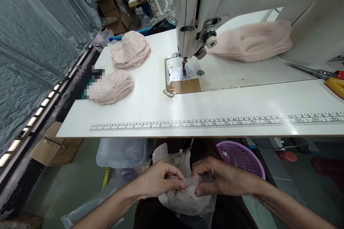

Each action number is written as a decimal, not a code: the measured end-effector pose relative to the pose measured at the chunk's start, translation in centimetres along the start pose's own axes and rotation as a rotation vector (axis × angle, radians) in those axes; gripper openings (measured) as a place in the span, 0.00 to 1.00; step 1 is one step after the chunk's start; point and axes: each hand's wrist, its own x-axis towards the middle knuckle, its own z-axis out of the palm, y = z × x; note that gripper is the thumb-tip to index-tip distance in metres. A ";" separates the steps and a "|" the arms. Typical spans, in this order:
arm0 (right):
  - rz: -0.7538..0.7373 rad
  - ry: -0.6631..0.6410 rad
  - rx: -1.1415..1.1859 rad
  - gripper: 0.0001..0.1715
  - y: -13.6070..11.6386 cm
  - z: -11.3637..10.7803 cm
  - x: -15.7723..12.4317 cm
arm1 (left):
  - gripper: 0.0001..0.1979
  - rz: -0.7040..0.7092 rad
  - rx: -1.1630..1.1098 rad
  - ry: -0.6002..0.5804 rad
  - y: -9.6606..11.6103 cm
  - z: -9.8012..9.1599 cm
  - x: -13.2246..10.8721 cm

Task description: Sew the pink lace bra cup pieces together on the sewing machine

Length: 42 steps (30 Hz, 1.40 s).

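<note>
Over my lap, below the table's front edge, my left hand [168, 179] and my right hand [211, 178] each pinch a piece of pale, sheer fabric [190, 200]. Lace and a pinkish seam show between the thumbs, and part of the cloth hangs down over my legs. Whitish straps or folded strips lie just above the fingers. Beyond the table edge stands a sewing machine [185, 18], its presser foot [184, 66] over the metal needle plate with no cloth under it.
Two stacks of pink lace cups [130, 50] [113, 87] lie left on the white table [150, 107]. Pale pink fabric pieces [252, 41] rest under the machine arm, near scissors [322, 73]. Below are a purple basket [242, 155], a clear plastic bin [122, 152] and a cardboard box [56, 146].
</note>
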 end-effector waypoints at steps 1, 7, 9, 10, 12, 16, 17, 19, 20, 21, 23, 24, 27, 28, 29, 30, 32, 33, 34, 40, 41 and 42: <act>0.005 -0.001 0.004 0.12 0.1 0.1 0.0 | 0.11 -0.006 0.005 0.004 0.0 0.0 0.0; 0.035 -0.007 0.054 0.14 0.2 0.3 0.1 | 0.14 0.014 0.040 0.020 0.1 -0.1 -0.1; 0.041 -0.015 0.083 0.15 0.1 0.2 0.1 | 0.15 0.006 0.032 -0.003 0.0 -0.2 -0.3; 0.042 -0.023 0.097 0.15 0.0 0.2 0.0 | 0.15 -0.005 0.033 -0.016 -0.1 -0.2 -0.4; 0.042 -0.041 0.119 0.16 0.0 0.1 0.0 | 0.18 -0.032 0.068 -0.024 -0.3 -0.2 -0.4; 0.027 -0.059 0.132 0.18 0.5 -0.3 0.0 | 0.19 -0.020 0.132 0.008 -0.8 0.2 0.0; 0.020 -0.063 0.130 0.19 0.6 -0.4 0.0 | 0.19 -0.011 0.119 0.008 -0.9 0.3 0.1; 0.001 -0.073 0.124 0.21 0.9 -0.8 -0.1 | 0.19 -0.006 0.084 0.000 -0.8 0.4 0.2; -0.012 -0.078 0.120 0.23 0.9 -1.0 -0.2 | 0.19 -0.011 0.068 -0.001 -0.8 0.4 0.3; -0.027 -0.084 0.116 0.25 0.9 -1.2 -0.3 | 0.19 -0.015 0.055 -0.002 -0.7 0.4 0.3; -0.054 -0.096 0.108 0.28 0.8 -1.5 -0.5 | 0.19 -0.022 0.033 -0.007 -0.7 0.4 0.3; -0.062 -0.103 0.105 0.29 0.7 -1.6 -0.6 | 0.19 -0.024 0.027 -0.010 -0.6 0.3 0.3; -0.054 -0.116 0.090 0.28 0.6 -1.6 -0.9 | 0.18 -0.025 0.028 -0.008 -0.7 0.3 0.4; -0.046 -0.113 0.081 0.26 0.6 -1.4 -0.9 | 0.18 -0.026 0.030 -0.006 -0.7 0.3 0.4; -0.039 -0.102 0.070 0.25 0.6 -1.2 -0.9 | 0.18 -0.026 0.031 -0.003 -0.7 0.4 0.4; -0.036 -0.087 0.059 0.24 0.7 -1.0 -0.9 | 0.17 -0.025 0.027 -0.003 -0.7 0.4 0.4; -0.042 -0.056 0.037 0.21 0.8 -0.7 -0.8 | 0.16 -0.018 0.014 -0.015 -0.7 0.4 0.3; -0.049 -0.046 0.029 0.20 0.8 -0.6 -0.8 | 0.16 -0.012 0.010 -0.021 -0.6 0.4 0.2; -0.057 -0.041 0.024 0.19 0.8 -0.5 -0.8 | 0.15 -0.008 0.006 -0.025 -0.6 0.4 0.2; -0.059 -0.049 -0.009 0.15 0.4 -0.7 -0.8 | 0.16 -0.004 0.009 -0.019 -0.4 0.3 0.1; -0.049 -0.051 -0.017 0.15 0.4 -0.7 -0.9 | 0.16 -0.004 0.027 -0.013 -0.4 0.3 0.1; -0.038 -0.051 -0.025 0.15 0.4 -0.7 -0.9 | 0.16 -0.006 0.044 -0.007 -0.4 0.3 0.1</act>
